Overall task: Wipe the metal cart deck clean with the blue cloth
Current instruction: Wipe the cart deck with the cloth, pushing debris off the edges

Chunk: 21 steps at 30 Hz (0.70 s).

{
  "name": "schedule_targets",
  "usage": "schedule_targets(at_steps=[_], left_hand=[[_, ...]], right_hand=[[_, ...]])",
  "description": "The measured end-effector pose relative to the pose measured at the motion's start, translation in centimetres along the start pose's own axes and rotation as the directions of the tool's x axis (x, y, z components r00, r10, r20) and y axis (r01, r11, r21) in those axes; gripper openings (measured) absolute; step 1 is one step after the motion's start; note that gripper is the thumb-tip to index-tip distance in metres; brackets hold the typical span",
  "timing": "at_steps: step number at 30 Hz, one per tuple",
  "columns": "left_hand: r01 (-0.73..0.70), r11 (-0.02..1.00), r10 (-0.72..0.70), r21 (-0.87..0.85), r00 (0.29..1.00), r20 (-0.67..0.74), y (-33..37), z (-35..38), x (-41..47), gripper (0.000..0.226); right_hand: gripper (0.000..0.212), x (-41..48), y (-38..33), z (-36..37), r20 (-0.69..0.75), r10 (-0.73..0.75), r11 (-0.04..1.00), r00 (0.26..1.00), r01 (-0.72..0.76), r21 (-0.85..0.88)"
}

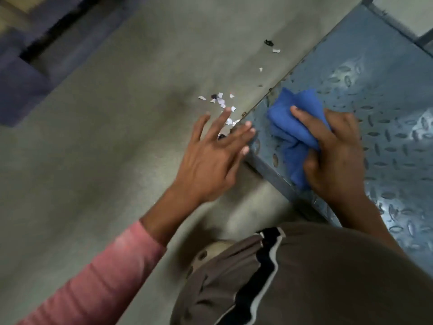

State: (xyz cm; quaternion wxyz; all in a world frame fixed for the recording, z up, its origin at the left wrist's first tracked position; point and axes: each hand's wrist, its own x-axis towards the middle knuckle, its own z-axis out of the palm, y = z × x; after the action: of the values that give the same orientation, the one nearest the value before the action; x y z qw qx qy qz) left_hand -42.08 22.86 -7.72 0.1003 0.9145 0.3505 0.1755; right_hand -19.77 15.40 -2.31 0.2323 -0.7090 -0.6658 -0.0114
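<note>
- Grey concrete floor (pixel 105 137) fills the left and middle of the view, with a blurred dark blue structure (pixel 21 73) in the far left corner.
- A pink sleeve (pixel 93 285) comes in from the lower left.
- From it the left hand (pixel 210 160) reaches out over the floor, palm down, fingers straight and spread, holding nothing. Its fingertips lie at the near left corner of the cart deck; whether they touch the metal cannot be told.
- White paper scraps (pixel 220 102) lie scattered on the floor just beside the deck's left edge, with a small dark bit (pixel 269 42) farther along that edge.
- A tan shoe (pixel 210 252) shows at the bottom, partly under a brown trouser leg (pixel 328 277) with a black and white stripe.
- The cart deck (pixel 386 109), blue-grey metal with a raised tread pattern, takes up the right side.
- The blue cloth (pixel 297 113) lies bunched on the deck just inside its near left corner, its lower end hanging over the near edge.
- The right hand (pixel 337 158) presses down on the cloth, fingers and thumb curled around it.
</note>
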Motion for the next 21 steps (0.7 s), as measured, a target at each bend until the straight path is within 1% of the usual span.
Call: schedule_targets(at_steps=[2,3,5,6,8,10,11,12,14,16,17,18,19,20,21], left_hand=[[0.052,0.998,-0.053,-0.035,0.998,-0.041,2.4,0.3,-3.7,0.041],[0.061,0.997,-0.064,-0.052,0.997,-0.043,3.4,0.6,-4.9,0.041],[0.070,0.994,-0.072,-0.079,0.997,-0.016,4.6,1.4,-6.1,0.042],[0.072,0.994,-0.073,-0.084,0.997,-0.005,5.0,1.9,-6.3,0.042],[0.082,0.993,-0.082,-0.088,0.997,0.008,5.6,2.5,-6.4,0.044],[0.092,0.991,-0.092,-0.097,0.996,0.000,5.9,2.7,-6.2,0.046],[0.098,0.991,-0.099,-0.094,0.995,-0.008,5.9,2.6,-5.9,0.046],[0.104,0.991,-0.106,-0.088,0.994,-0.018,5.8,2.6,-5.5,0.046],[0.110,0.991,-0.114,-0.071,0.993,-0.044,5.2,2.5,-4.7,0.046],[0.095,0.994,-0.098,-0.051,0.994,-0.051,4.6,2.6,-4.2,0.046],[0.074,0.996,-0.076,-0.040,0.996,-0.049,4.3,2.7,-4.1,0.046],[0.047,0.998,-0.049,-0.032,0.998,-0.048,4.1,2.9,-4.2,0.047],[0.021,0.999,-0.022,-0.033,0.999,-0.045,4.0,3.1,-4.2,0.047],[0.000,0.999,-0.002,-0.044,0.999,-0.041,3.9,3.3,-4.3,0.048],[-0.015,0.998,0.013,-0.061,0.999,-0.040,3.9,3.4,-4.4,0.048]], right_hand=[[0.068,1.5,0.1,0.6,0.008,-0.035,0.999,0.999,0.035,0.000],[0.065,2.2,0.1,0.9,0.020,-0.077,0.997,0.997,0.077,0.024],[0.061,4.0,-0.3,1.8,0.120,-0.215,0.973,0.969,0.202,0.116],[0.060,5.0,-0.7,2.3,0.194,-0.305,0.947,0.932,0.276,0.163],[0.059,6.8,-1.6,3.3,0.347,-0.465,0.885,0.815,0.422,0.196],[0.062,8.2,-1.6,4.2,0.479,-0.529,0.836,0.701,0.527,0.153],[0.063,8.9,-1.3,4.5,0.518,-0.527,0.829,0.674,0.541,0.140],[0.062,9.5,-0.8,4.6,0.533,-0.508,0.839,0.676,0.528,0.129],[0.061,11.0,0.8,4.5,0.518,-0.432,0.881,0.738,0.468,0.069],[0.061,12.1,1.7,3.8,0.444,-0.401,0.900,0.801,0.435,0.027],[0.064,12.1,1.6,3.6,0.408,-0.424,0.892,0.809,0.450,0.036],[0.065,11.7,1.1,3.5,0.391,-0.469,0.872,0.792,0.486,0.062],[0.064,10.8,0.6,3.8,0.398,-0.515,0.846,0.759,0.524,0.095],[0.061,9.6,0.2,4.1,0.427,-0.551,0.822,0.717,0.555,0.128],[0.059,8.7,0.1,4.3,0.456,-0.560,0.815,0.692,0.561,0.149]])
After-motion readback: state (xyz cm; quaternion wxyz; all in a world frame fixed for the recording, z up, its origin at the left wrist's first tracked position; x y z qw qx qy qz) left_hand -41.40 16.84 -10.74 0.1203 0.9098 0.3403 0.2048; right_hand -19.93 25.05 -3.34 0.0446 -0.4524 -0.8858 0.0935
